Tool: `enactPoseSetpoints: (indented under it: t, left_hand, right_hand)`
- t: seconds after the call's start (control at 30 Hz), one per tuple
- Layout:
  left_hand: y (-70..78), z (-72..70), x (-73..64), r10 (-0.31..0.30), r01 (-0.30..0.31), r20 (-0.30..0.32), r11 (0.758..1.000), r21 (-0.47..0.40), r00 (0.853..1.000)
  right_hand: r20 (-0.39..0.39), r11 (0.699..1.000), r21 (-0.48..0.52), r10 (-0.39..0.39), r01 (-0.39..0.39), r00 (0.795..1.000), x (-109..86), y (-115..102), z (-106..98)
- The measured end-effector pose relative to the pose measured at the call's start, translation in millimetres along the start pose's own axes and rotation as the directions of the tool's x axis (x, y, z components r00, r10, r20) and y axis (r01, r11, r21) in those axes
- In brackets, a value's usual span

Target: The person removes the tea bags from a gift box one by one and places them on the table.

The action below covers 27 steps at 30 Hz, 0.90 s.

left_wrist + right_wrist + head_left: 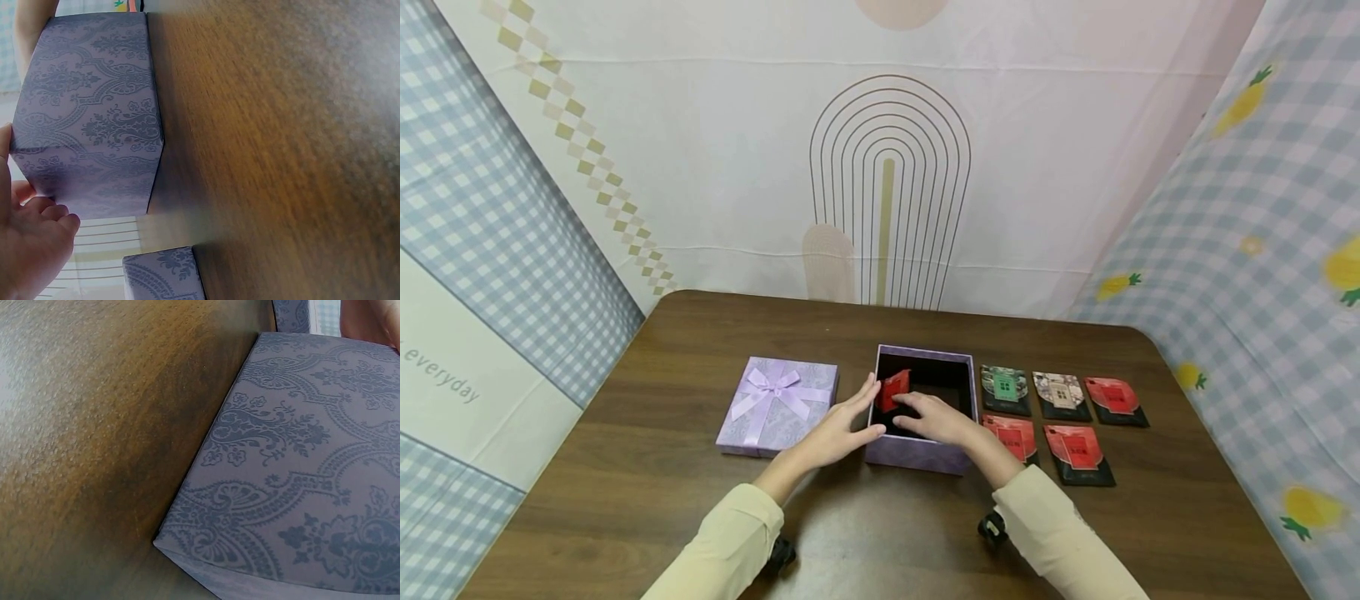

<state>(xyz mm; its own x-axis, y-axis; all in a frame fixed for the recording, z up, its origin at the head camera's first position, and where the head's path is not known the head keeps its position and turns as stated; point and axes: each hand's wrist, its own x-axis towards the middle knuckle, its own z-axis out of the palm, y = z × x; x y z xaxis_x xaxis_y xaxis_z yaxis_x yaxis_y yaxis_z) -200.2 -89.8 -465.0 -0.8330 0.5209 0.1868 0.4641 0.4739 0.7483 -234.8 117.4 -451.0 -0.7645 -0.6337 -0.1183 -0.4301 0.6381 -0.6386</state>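
An uncovered purple patterned box (917,452) with a black inside stands near the middle of the table. In it, at the left wall, a red packet (895,387) stands tilted. My right hand (934,419) reaches over the box's front wall, its fingertips touching the packet and its thumb apart from the fingers. Against the left side of the box rests my left hand (838,433), fingers extended along the rim. The left wrist view shows the left hand's fingers (53,209) by the box's corner. The right wrist view has mostly the box's front wall (300,462).
Left of the box lies its purple lid (778,404) with a ribbon bow. To the right lie a green packet (1005,390), a cream packet (1061,395) and several red packets (1081,454). A patterned cloth (737,167) hangs behind the wooden table (865,533).
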Motion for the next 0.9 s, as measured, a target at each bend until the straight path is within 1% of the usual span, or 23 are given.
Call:
enactPoseSetpoints:
  t: [0.1, 0.17, 0.3, 0.4, 0.63, 0.73, 0.9]
  left_hand:
    - [-0.9, 0.3, -0.5, 0.002, -0.002, -0.002, 1.0, 0.002, 1.0]
    - [-1.2, 0.5, -0.8, 0.001, -0.001, -0.004, 1.0, 0.002, 1.0]
    - [-1.4, 0.7, -1.0, 0.005, -0.005, -0.009, 1.0, -0.005, 1.0]
    - [-0.5, 0.0, -1.4, 0.011, -0.012, -0.012, 1.0, -0.016, 1.0]
    - [-0.2, -0.6, -2.1, 0.003, -0.003, -0.005, 1.0, -0.014, 1.0]
    - [-0.6, -0.5, -1.8, 0.002, -0.002, -0.006, 1.0, -0.014, 1.0]
    - [-1.5, 0.4, -0.4, 0.011, -0.011, -0.006, 1.0, -0.006, 1.0]
  right_hand:
    - [0.001, 1.0, 0.003, -0.012, 0.012, 1.0, 0.6, 0.2, 0.2]
    - [-0.015, 1.0, 0.001, -0.024, 0.024, 1.0, 0.8, -0.6, 0.2]
    - [-0.085, 0.999, -0.02, -0.043, 0.042, 0.995, 0.9, -1.8, 0.1]
    - [-0.142, 0.998, -0.038, -0.051, 0.046, 0.989, 0.5, -2.2, 0.1]
    - [-0.217, 0.999, -0.032, -0.011, 0.004, 0.976, -0.8, -3.3, -0.6]
    - [-0.237, 1.0, -0.027, 0.007, -0.014, 0.971, -1.0, -2.8, -1.4]
    - [-0.254, 1.0, 0.005, 0.022, -0.021, 0.967, -2.6, -2.8, -2.8]
